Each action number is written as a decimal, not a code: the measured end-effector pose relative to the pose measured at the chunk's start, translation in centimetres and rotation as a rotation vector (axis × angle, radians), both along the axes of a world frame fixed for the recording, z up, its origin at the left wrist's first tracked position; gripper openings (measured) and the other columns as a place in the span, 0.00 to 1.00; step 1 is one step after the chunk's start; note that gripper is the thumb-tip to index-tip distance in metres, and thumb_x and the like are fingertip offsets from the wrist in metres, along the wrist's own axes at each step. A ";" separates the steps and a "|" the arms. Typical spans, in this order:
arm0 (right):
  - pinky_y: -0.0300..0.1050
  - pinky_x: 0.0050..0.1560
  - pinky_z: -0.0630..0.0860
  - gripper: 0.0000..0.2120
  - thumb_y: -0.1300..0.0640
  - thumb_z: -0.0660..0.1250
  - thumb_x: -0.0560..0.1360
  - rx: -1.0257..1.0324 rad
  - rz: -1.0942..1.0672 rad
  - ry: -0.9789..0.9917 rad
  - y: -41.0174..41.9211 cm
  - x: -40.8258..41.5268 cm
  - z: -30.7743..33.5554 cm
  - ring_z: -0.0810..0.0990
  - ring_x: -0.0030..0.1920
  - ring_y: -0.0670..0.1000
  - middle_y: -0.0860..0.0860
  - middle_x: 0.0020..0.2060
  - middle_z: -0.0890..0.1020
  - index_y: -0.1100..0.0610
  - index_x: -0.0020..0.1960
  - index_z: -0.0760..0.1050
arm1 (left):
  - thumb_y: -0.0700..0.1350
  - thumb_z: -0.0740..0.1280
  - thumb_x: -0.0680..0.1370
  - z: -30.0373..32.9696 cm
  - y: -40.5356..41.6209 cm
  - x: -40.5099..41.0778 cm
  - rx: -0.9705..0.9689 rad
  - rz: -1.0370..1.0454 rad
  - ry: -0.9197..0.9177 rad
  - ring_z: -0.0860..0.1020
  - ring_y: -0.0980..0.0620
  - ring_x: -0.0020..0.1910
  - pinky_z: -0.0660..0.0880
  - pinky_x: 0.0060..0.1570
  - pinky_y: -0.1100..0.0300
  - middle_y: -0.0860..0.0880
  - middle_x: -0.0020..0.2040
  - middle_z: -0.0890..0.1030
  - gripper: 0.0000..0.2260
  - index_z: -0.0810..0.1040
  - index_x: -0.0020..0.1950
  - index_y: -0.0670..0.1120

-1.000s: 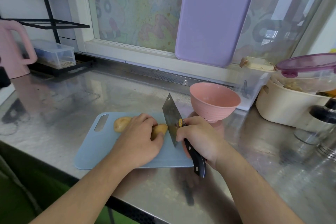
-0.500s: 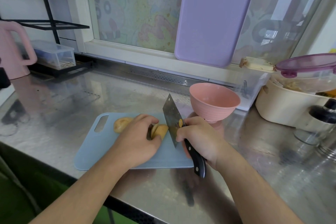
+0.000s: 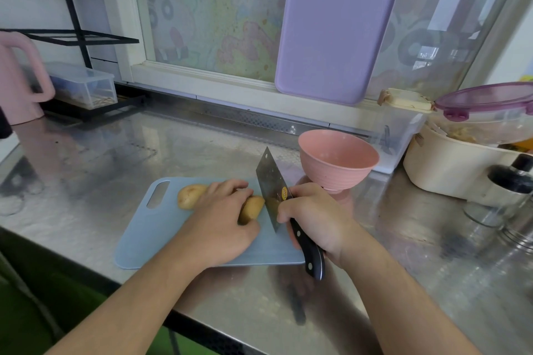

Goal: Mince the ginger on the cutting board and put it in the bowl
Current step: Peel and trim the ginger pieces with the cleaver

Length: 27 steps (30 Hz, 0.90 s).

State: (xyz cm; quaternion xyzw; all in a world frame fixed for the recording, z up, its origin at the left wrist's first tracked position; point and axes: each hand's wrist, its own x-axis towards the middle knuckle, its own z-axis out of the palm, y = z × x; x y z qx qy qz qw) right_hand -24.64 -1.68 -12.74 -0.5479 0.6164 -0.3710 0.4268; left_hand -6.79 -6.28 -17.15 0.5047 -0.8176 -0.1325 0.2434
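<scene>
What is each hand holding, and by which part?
Right hand grips the cleaver by its black handle. Left hand holds the ginger around its middle.

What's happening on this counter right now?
A person is starting to cut ginger on a blue cutting board. The left hand holds the ginger down, while the right hand grips a cleaver with its blade just beside the ginger's right end. No minced pieces show yet, and the pink bowl behind the board looks empty.
</scene>
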 end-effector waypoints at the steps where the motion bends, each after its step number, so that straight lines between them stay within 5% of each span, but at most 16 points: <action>1: 0.56 0.36 0.64 0.01 0.61 0.65 0.61 -0.002 0.000 0.000 0.0 0.0 0.0 0.69 0.26 0.56 0.58 0.21 0.71 0.57 0.31 0.74 | 0.51 0.67 0.78 0.1 0.0 0.0 0.003 -0.005 -0.010 0.61 0.57 0.73 0.57 0.71 0.62 0.60 0.75 0.66 0.27 0.69 0.78 0.54; 8: 0.57 0.36 0.63 0.00 0.61 0.65 0.61 -0.001 0.007 -0.007 0.0 -0.1 -0.1 0.68 0.26 0.56 0.58 0.22 0.71 0.57 0.32 0.74 | 0.49 0.67 0.77 0.2 0.2 0.0 0.015 -0.033 0.012 0.64 0.56 0.70 0.61 0.73 0.58 0.62 0.71 0.70 0.26 0.70 0.76 0.58; 27: 0.51 0.34 0.64 0.03 0.61 0.65 0.61 0.000 -0.002 -0.012 0.0 -0.1 -0.1 0.69 0.22 0.54 0.57 0.22 0.71 0.56 0.30 0.72 | 0.49 0.69 0.79 0.7 0.1 0.6 0.032 -0.076 0.022 0.66 0.58 0.68 0.60 0.64 0.66 0.62 0.67 0.73 0.23 0.72 0.74 0.57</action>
